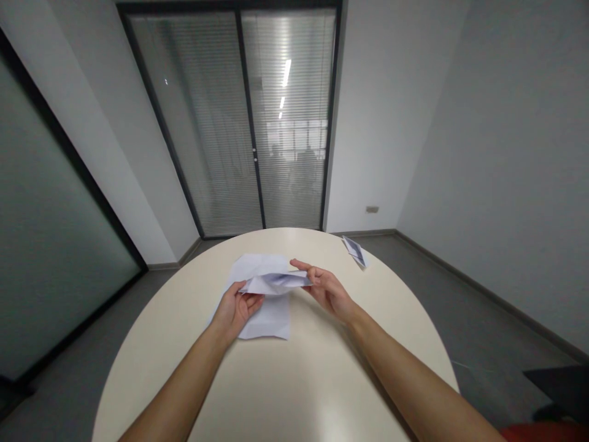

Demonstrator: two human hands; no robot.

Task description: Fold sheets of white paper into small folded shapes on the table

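A folded piece of white paper (276,283) is held up between my two hands, above the table. My left hand (237,310) pinches its left end, thumb on top and fingers curled below. At the other end, my right hand (326,290) grips the paper between thumb and fingers, with the index finger stretched out to the left. Under the folded piece lie flat white sheets of paper (267,319), partly covered by it and by my left hand. The exact shape of the folds is hard to make out.
The round cream table (294,380) fills the lower middle. Near its far right edge rests another folded paper piece (355,252). Behind stands a glass door (294,123) with blinds. At the bottom right are a dark object (559,387) and something red (543,431).
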